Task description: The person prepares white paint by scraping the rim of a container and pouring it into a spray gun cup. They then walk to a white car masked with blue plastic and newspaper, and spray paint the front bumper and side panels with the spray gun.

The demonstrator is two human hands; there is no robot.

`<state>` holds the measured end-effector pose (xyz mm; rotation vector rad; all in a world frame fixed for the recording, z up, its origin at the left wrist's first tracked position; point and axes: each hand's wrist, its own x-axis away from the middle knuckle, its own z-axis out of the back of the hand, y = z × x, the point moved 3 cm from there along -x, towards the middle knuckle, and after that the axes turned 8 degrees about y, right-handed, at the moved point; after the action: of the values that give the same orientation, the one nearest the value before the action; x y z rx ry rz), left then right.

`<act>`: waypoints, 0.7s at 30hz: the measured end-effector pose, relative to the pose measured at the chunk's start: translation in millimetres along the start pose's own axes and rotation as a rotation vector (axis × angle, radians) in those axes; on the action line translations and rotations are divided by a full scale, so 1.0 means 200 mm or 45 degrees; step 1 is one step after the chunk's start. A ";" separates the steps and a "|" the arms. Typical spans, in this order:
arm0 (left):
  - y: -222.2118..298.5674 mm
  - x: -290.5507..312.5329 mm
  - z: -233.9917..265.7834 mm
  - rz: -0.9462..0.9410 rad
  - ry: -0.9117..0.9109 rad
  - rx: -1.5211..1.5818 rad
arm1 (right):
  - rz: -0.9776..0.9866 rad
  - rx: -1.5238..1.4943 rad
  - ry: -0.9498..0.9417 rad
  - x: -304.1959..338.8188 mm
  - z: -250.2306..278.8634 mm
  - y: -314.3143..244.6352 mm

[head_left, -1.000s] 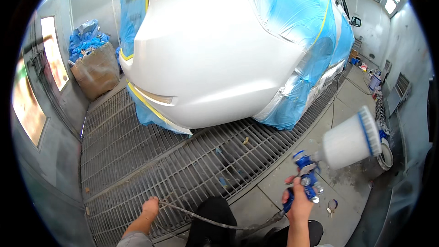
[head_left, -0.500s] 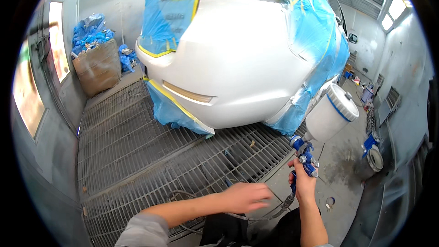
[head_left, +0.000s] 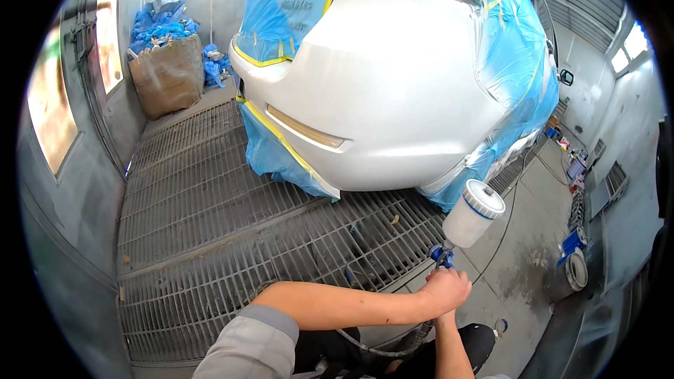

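Observation:
My right hand (head_left: 444,320), mostly covered by the left, grips a blue spray gun (head_left: 442,255) by its handle. On top of the gun tilts a white paint cup (head_left: 468,221) with a ribbed lid and a blue band. My left hand (head_left: 446,290) reaches across and is closed over the back of the gun; its fingertips are hidden. From the handle an air hose (head_left: 382,351) loops down past my knees. Ahead stands the rear corner of a car with a white bumper (head_left: 379,98), edged with yellow tape and blue masking film (head_left: 512,42).
Floor grating (head_left: 210,224) runs under the car. A cardboard box (head_left: 168,77) heaped with crumpled blue film stands at the back left. By the right wall are a bucket (head_left: 576,271) and other containers. A dark hose (head_left: 507,221) trails along the right floor.
My left hand has moved right, from free air beside the gun onto its back. The gun and cup have come lower and slightly left, and the view has shifted.

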<state>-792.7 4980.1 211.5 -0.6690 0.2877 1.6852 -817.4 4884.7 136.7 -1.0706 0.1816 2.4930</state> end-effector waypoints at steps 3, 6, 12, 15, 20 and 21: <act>0.02 -0.03 -0.02 0.000 -0.057 -0.195 | 0.077 0.111 0.116 -0.13 -0.05 0.03; 0.00 -0.03 -0.03 -0.085 -0.076 -0.147 | 0.157 0.206 0.212 -0.23 -0.09 0.05; 0.00 -0.03 -0.10 -0.072 -0.005 -0.012 | 0.171 0.313 0.201 -0.27 -0.14 0.11; 0.01 -0.03 -0.10 -0.060 0.012 -0.013 | 0.085 0.164 0.180 -0.20 -0.11 0.07; -0.01 -0.02 -0.02 -0.074 0.085 -0.030 | -0.058 -0.042 0.162 -0.02 -0.04 -0.01; -0.01 -0.02 0.01 -0.080 0.097 -0.027 | -0.084 -0.076 0.159 0.00 -0.03 -0.02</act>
<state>-790.5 4979.7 215.9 -0.7514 0.3000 1.6072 -812.3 4886.3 132.8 -1.2377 0.1066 2.3884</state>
